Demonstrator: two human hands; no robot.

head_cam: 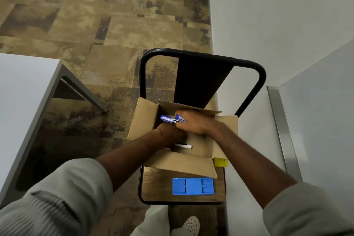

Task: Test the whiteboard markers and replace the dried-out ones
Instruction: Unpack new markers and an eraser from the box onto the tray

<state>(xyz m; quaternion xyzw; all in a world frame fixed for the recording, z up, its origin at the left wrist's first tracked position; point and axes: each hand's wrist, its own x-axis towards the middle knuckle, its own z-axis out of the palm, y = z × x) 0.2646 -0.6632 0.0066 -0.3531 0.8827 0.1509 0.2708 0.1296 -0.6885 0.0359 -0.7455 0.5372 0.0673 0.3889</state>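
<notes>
An open cardboard box (182, 163) stands on the seat of a chair (201, 74). Both hands are inside the box. My left hand (170, 134) reaches in from the left, fingers curled, and holds blue-labelled markers (168, 119) that stick out to the upper left. My right hand (195, 122) lies over the same bundle from the right, palm down, and grips a second blue marker (180, 117) beside the first. A white marker with a black band (183, 146) lies loose on the box floor below my left wrist. How many markers are in the bundle is hidden by the hands.
A blue plastic eraser (193, 186) lies on the wooden seat in front of the box. A yellow object (220, 162) peeks out at the box's right corner. A white table (23, 101) stands left. A whiteboard with a metal frame (283, 130) is on the wall at right.
</notes>
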